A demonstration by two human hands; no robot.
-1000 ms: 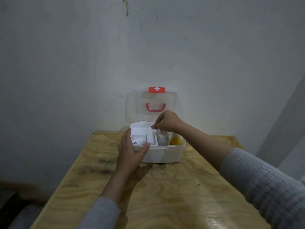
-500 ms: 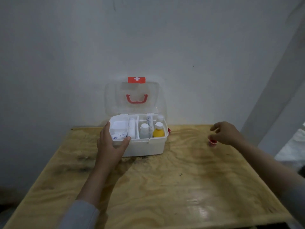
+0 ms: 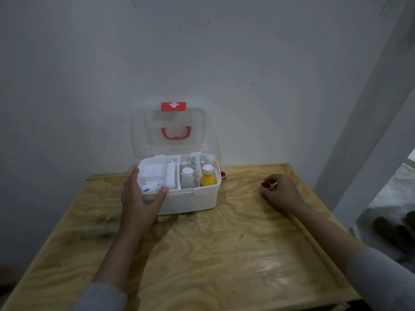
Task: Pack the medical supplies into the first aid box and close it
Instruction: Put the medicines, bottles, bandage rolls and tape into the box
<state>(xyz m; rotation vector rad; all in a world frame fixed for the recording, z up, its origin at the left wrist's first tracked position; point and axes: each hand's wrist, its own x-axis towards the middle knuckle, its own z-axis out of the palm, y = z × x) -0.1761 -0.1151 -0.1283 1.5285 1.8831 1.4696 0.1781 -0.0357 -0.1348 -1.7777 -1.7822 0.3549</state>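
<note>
The white first aid box stands open at the back of the wooden table, its clear lid with a red handle leaning on the wall. Inside are a white bandage roll, a white bottle, a yellow bottle and labelled tubes. My left hand grips the box's front left corner, thumb on the rim. My right hand rests on the table to the right of the box, fingers pinched on a small red container.
Another small red item lies on the table behind the box's right end. The grey wall is close behind the box. The table's right edge drops off to a floor with dark shoes.
My right hand left the box, swung out right across the table and closed on the small red container. The left hand has stayed on the box's corner. My head turned right.
</note>
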